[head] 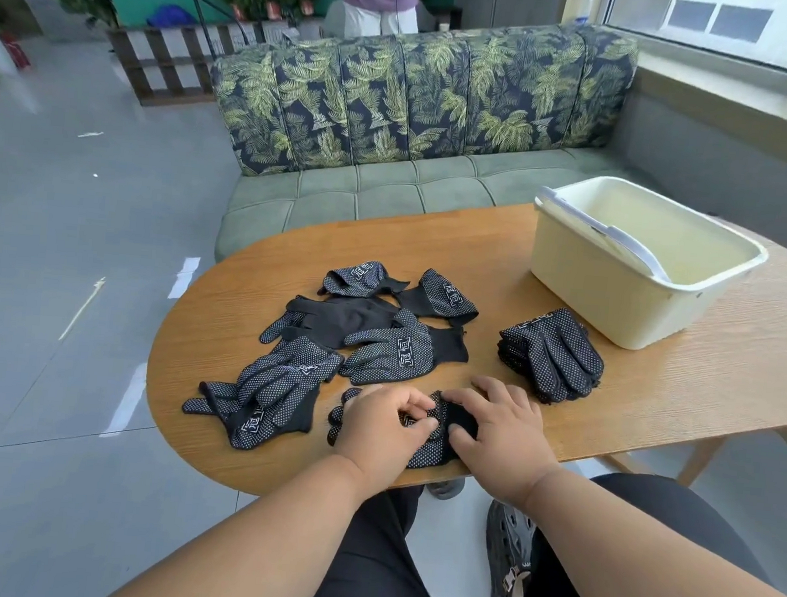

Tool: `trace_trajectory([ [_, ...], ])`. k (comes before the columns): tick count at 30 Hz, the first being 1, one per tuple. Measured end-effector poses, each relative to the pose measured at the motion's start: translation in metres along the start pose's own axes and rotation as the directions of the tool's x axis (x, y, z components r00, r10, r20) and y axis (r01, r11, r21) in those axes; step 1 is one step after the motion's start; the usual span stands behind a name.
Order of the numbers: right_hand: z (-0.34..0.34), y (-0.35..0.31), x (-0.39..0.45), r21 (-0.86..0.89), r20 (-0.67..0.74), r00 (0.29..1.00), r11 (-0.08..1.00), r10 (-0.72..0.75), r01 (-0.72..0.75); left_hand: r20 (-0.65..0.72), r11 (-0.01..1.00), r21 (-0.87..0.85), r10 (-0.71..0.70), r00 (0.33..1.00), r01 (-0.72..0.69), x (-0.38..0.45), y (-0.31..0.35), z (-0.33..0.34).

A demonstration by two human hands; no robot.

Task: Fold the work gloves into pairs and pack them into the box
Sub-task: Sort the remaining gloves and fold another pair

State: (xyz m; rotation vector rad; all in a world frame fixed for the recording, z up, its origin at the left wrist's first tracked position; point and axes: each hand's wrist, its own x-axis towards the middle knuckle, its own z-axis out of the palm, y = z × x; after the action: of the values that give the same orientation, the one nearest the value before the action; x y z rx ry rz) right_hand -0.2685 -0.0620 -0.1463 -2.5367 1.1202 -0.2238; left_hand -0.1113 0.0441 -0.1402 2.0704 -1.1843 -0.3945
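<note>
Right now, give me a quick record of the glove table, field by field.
surface: wooden table
in hand: gloves at the near edge, under both hands
left hand: fingers curled on the gloves
right hand: pinching the gloves
loose gloves: scattered mid-table
stack: paired gloves beside the box
box: cream tub, far right, no gloves visible inside

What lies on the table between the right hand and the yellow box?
In the head view, a stack of gloves lies between the right hand and the yellow box.
</note>
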Motion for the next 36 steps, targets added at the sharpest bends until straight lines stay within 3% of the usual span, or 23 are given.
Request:
trace_trajectory([
  [3,-0.001,0.0,0.0,0.03,0.001,1.0,1.0,0.006,-0.006,-0.015,0.981,0.175,0.091,0.996,-0.087,-0.001,0.001,0.002],
  [11,-0.002,-0.004,-0.004,-0.02,-0.021,1.0,1.0,0.009,-0.009,0.082,0.944,0.273,0.17,0.982,-0.186,-0.009,-0.005,-0.01],
  [16,-0.003,-0.005,-0.003,-0.002,-0.011,1.0,1.0,0.019,-0.019,0.181,0.903,0.396,0.1,0.978,-0.166,-0.013,-0.012,-0.019],
  [20,-0.004,-0.005,-0.002,0.005,-0.003,1.0,1.0,0.016,-0.016,0.265,0.807,0.562,0.028,0.964,-0.178,-0.016,-0.022,-0.02],
  [25,-0.004,-0.004,-0.003,-0.01,-0.009,1.0,1.0,0.007,-0.007,0.283,0.782,0.59,0.029,0.959,-0.198,-0.017,-0.023,-0.02],
  [28,-0.004,-0.003,-0.003,-0.009,-0.006,1.0,1.0,0.0,0.0,0.173,0.849,0.505,0.078,0.982,-0.156,-0.022,-0.024,-0.025],
  [31,-0.003,-0.001,-0.003,0.001,-0.008,1.0,1.0,-0.001,0.001,-0.108,0.924,0.382,0.076,0.991,-0.029,-0.034,-0.026,-0.038],
  [33,-0.002,0.0,-0.003,-0.002,-0.018,1.0,1.0,-0.003,0.003,-0.206,0.929,0.36,-0.007,0.979,0.082,-0.044,-0.027,-0.049],
  [36,0.0,0.001,-0.003,-0.001,-0.032,0.999,1.0,-0.007,0.007,-0.209,0.924,0.285,-0.2,0.957,0.255,-0.055,-0.023,-0.061],
])
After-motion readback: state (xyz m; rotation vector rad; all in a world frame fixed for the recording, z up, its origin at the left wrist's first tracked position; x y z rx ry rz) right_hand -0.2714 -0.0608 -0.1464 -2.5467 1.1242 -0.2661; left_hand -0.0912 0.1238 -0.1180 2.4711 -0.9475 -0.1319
